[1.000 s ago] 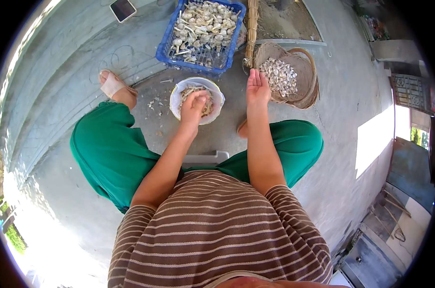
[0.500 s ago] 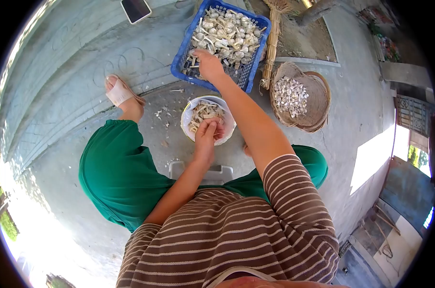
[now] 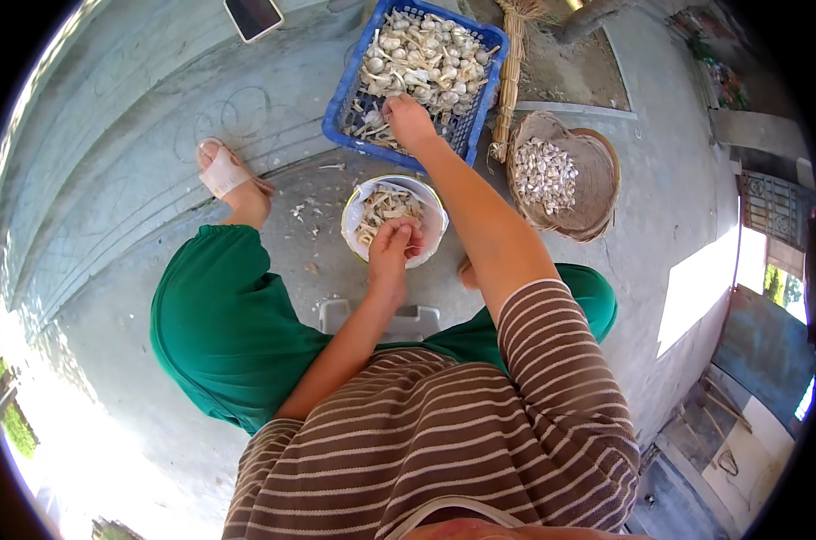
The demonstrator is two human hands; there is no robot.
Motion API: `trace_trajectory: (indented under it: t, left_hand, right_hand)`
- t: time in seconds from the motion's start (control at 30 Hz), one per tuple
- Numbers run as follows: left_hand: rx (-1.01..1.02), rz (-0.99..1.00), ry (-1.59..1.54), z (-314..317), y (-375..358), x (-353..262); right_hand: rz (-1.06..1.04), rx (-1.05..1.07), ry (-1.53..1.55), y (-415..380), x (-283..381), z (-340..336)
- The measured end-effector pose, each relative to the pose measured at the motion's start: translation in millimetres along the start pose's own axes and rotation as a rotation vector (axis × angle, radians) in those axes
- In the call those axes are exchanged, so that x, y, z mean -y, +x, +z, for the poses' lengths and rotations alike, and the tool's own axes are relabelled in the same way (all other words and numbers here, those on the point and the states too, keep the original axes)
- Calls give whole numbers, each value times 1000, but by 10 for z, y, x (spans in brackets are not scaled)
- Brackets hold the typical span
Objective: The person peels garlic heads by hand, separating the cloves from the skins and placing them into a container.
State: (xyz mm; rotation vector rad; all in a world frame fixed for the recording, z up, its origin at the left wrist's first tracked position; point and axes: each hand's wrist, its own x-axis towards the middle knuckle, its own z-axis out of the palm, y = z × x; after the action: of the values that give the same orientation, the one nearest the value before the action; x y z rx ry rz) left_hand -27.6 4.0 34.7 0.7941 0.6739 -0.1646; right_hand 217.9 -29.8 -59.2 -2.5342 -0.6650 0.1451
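My right hand (image 3: 410, 121) reaches into the blue plastic crate (image 3: 337, 106), its fingers curled against the garlic bulbs (image 3: 417, 56) heaped there with their dry stems. Whatever those fingers hold is hidden. Over the near side of a white bucket (image 3: 439, 225) is my left hand (image 3: 393, 250), fingers closed together; I cannot make out what is in them. Dry garlic stems and skins (image 3: 385, 207) lie inside the bucket, on a pale liner.
Right of the crate, a woven basket (image 3: 595, 180) holds loose garlic cloves (image 3: 543, 175). A straw broom (image 3: 512, 72) lies alongside the crate. Scraps of skin (image 3: 305, 212) litter the concrete floor. A phone (image 3: 254, 16) rests at the upper left.
My right hand has shifted slightly right and down within the crate, off the bulbs at its left side. My left hand stays over the bucket.
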Motion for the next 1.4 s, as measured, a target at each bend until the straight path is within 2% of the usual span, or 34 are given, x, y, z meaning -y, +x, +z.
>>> trace_trajectory:
  t: [0.03,0.07,0.13,0.17,0.33,0.4,0.57,0.63,0.73,0.77,0.8,0.9,0.93,1.0,1.03,1.07,1.13,1.27,1.33,1.4]
  left_hand:
    - [3,-12,5,13,-28,1]
    - [7,-18,12,28,-49,-7]
    - [33,-36,18,48,-105,0]
    - [51,-63,20,55,-124,3]
    - [82,-54,32,30,-128,63]
    - [57,-58,46,7,-85,58]
    - [37,-38,37,-25,-15,82]
    - [26,-36,32,-37,5,95]
    - [26,10,31,-22,25,57]
    - [14,17,20,-17,26,42]
    - [6,20,9,-12,17,43]
    - [-11,17,29,-23,34,68]
    - [-5,6,29,-13,28,70]
    - [-19,69,-1,-5,14,65]
    - [-18,120,-7,-5,4,47]
    - [-17,110,-1,-9,8,29]
    - [-118,217,13,-21,46,24]
    - [-61,283,64,-107,87,43]
    - [113,188,161,-160,102,70]
    - [117,167,156,-190,68,116]
  right_hand:
    - [17,122,-35,-63,-54,-15]
    - [16,109,-37,-145,-103,-31]
    - [-147,51,-59,-294,-64,-124]
    - [-120,114,-92,-320,-19,-171]
    - [-222,50,-113,-206,105,-129]
    - [-194,123,-75,-124,173,-77]
    - [-194,153,-108,37,217,107]
    - [-15,282,-214,81,223,95]
    - [30,219,-192,56,144,58]
    - [122,195,34,24,89,35]
    - [129,200,30,-32,76,-16]
    - [156,-44,431,-278,63,-200]
    - [167,-46,425,-409,112,-312]
    - [423,136,1058,-677,226,-540]
    - [386,132,1197,-829,288,-594]
    - [397,126,1201,-988,361,-642]
    - [511,111,1442,-1300,538,-778]
    - [542,69,1422,-1767,601,-597]
    - [538,22,1377,-1929,637,-464]
    - [503,-138,1234,-2048,626,-294]
